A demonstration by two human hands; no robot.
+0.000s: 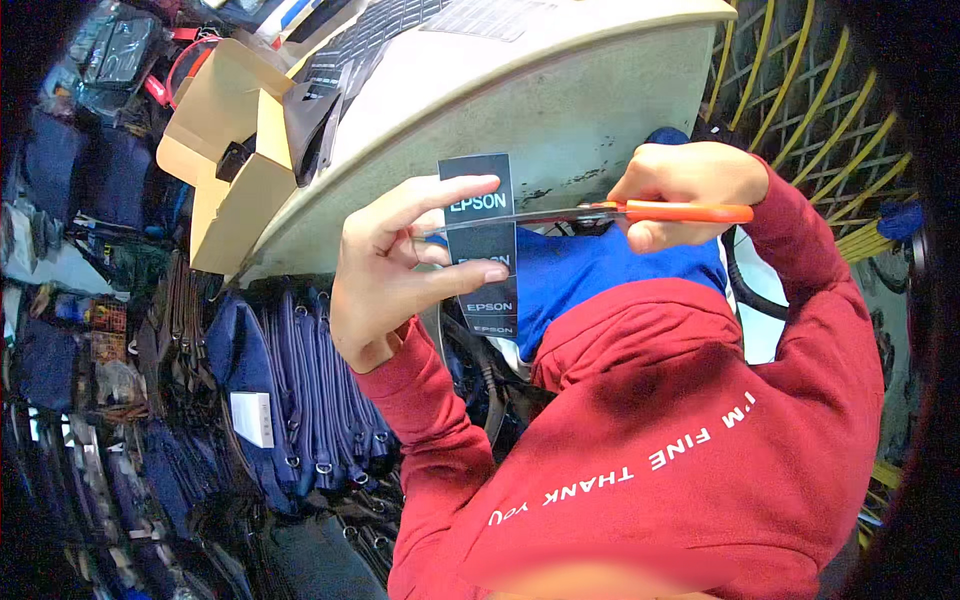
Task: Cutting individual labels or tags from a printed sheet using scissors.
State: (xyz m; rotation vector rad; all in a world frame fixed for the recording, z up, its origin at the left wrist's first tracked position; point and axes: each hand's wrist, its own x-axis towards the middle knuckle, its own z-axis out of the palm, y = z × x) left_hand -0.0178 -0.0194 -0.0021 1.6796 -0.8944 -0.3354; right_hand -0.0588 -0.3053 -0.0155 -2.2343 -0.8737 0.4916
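At the far side spans the worktop (pixel 545 115), with label sheets (pixel 375 40) on its far left part and an open box (pixel 225 170) at its left edge. Before the worktop, the left grip (pixel 385 255) holds the label strip (pixel 482 242). From its right, the scissors (pixel 690 213), in the right grip (pixel 695 180), reach across it. Straps (pixel 315 390) lie left, nearer than the box; a lattice (pixel 775 95) stands far right.

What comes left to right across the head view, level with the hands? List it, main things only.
Navy goods → open cardboard box → left hand → dark strip → right hand → red sleeve.
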